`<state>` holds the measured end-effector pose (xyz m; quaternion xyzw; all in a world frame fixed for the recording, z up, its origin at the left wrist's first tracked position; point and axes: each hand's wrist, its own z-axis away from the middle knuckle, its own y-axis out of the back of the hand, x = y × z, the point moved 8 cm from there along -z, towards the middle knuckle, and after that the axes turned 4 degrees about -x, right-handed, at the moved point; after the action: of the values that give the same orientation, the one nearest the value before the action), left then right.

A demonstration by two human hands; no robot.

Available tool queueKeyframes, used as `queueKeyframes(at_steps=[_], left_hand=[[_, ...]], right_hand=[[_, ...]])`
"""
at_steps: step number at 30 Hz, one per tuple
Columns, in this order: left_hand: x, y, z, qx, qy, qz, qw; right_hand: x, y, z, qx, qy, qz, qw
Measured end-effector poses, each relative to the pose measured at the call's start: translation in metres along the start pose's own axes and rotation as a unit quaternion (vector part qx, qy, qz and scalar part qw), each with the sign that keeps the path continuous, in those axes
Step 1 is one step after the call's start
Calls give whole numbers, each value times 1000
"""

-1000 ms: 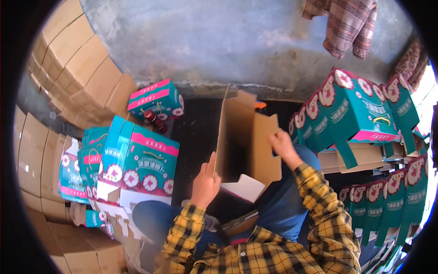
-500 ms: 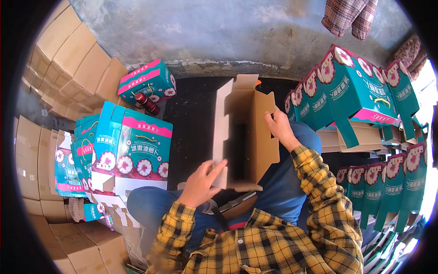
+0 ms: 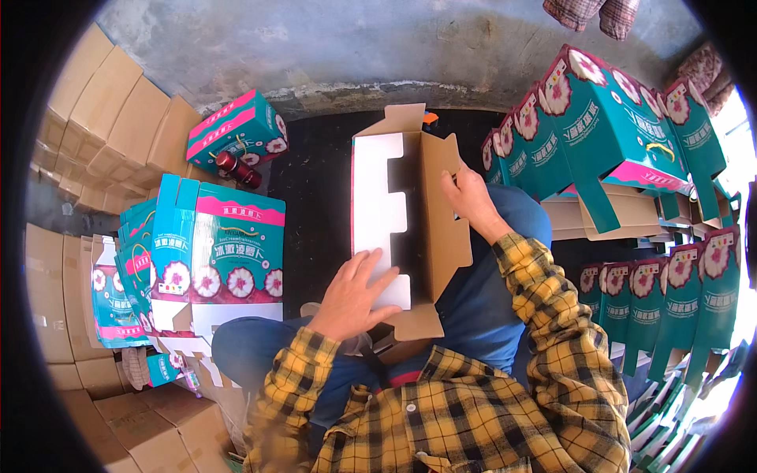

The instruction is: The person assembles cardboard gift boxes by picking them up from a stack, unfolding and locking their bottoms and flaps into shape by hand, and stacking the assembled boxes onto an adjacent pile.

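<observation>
At centre, carton (image 3: pixel 397 214) mouth-up, long axis running fore-and-aft.

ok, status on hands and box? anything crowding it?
Left hand spread on white flap. Right hand at right side of box. Box partly open. Right leg close beside it.

A black floor surface (image 3: pixel 315 185) runs up to the foot of the wall (image 3: pixel 331 94). The open carton (image 3: pixel 443 209) stands over it (whether its base touches is hidden). A teal-and-pink box (image 3: pixel 236 130) sits at the far left, a dark red bottle (image 3: pixel 238 169) beside it; a small orange object (image 3: pixel 430 118) lies at the far edge.
</observation>
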<state>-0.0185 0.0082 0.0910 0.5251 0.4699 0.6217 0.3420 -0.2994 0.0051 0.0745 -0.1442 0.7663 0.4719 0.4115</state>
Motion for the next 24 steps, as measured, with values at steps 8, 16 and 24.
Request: queueKeyframes(at_steps=[8,16,24], left_hand=[[15,-15,25,75,-29,131,988],[40,-42,-7,142,165,-26,976],[81,-32,-32,137,107,101,980]], right_hand=[[5,3,4,7,-9,-15,1000],[18,-14,5,-35,-31,12,999],[31,-14,7,-16,-36,-11,999]])
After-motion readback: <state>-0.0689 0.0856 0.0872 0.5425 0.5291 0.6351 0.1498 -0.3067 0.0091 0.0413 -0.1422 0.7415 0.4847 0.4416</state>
